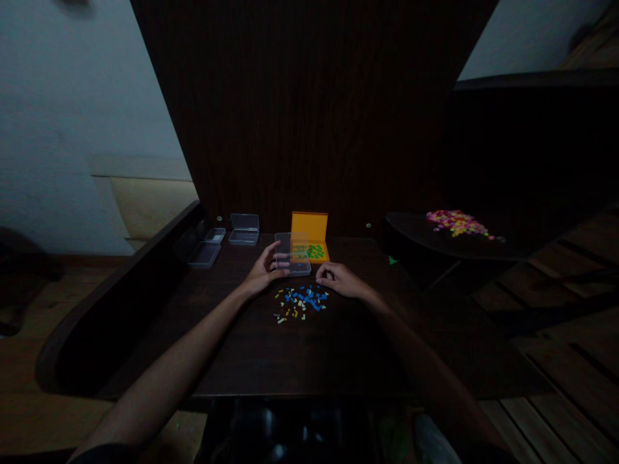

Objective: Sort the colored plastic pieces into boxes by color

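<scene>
My left hand (265,269) grips a clear plastic box (300,271) by its left side, fingers behind the raised lid and thumb at the front. A small blue piece lies inside the box. To the right of it, my right hand (338,280) rests low over the table with its fingers curled together; whether a piece is between the fingertips is too small to see. Just in front of both hands, a loose pile of blue, yellow and cream toy bricks (304,299) spreads on the dark wood. Behind the clear box stands an open orange box (310,225) with green pieces (316,251).
More open clear boxes stand at the back left, one box (244,237) by the back panel and another box (205,254) beside the side rail. A heap of pink and yellow pieces (459,223) lies on the right ledge. A green piece (392,260) sits near it.
</scene>
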Demonstrator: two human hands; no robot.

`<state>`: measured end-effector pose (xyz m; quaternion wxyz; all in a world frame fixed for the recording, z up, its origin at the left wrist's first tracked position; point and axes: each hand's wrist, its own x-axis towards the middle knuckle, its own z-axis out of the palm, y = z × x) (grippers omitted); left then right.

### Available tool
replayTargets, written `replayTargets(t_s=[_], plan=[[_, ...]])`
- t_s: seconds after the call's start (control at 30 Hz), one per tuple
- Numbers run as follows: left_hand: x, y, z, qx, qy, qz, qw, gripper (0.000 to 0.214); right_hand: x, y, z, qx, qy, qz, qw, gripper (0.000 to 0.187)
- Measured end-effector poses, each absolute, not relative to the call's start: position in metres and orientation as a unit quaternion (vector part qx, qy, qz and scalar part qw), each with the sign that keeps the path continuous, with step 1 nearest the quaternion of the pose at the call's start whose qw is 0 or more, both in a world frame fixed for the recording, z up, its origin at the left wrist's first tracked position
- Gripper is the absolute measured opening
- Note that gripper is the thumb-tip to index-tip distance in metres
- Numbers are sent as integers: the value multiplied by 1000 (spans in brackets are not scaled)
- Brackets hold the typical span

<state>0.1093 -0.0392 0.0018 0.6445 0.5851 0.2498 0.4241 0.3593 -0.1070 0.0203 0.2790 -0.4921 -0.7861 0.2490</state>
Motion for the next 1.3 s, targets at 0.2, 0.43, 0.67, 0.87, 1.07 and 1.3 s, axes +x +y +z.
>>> replayTargets(t_s=[0.2, 0.43, 0.67, 0.87, 1.07, 1.3], plan=[[109, -39, 1, 585, 251, 428, 641, 89, 363, -108, 23, -520, -780, 225, 267, 9], [109, -40, 2, 582, 258, 426, 643, 89, 362, -109, 22, -488, -819, 179, 242, 11], [109, -39, 1, 583, 252, 427, 644, 89, 366, -109, 23, -508, -820, 148, 219, 11], [110, -40, 3, 583, 259, 424, 643, 90, 365, -111, 27, -516, -822, 151, 189, 10], [110, -40, 3, 586, 258, 425, 640, 89, 362, -114, 28, -524, -821, 143, 175, 13], [110, -39, 0, 583, 254, 427, 643, 90, 361, -110, 22, -501, -832, 145, 188, 8]])
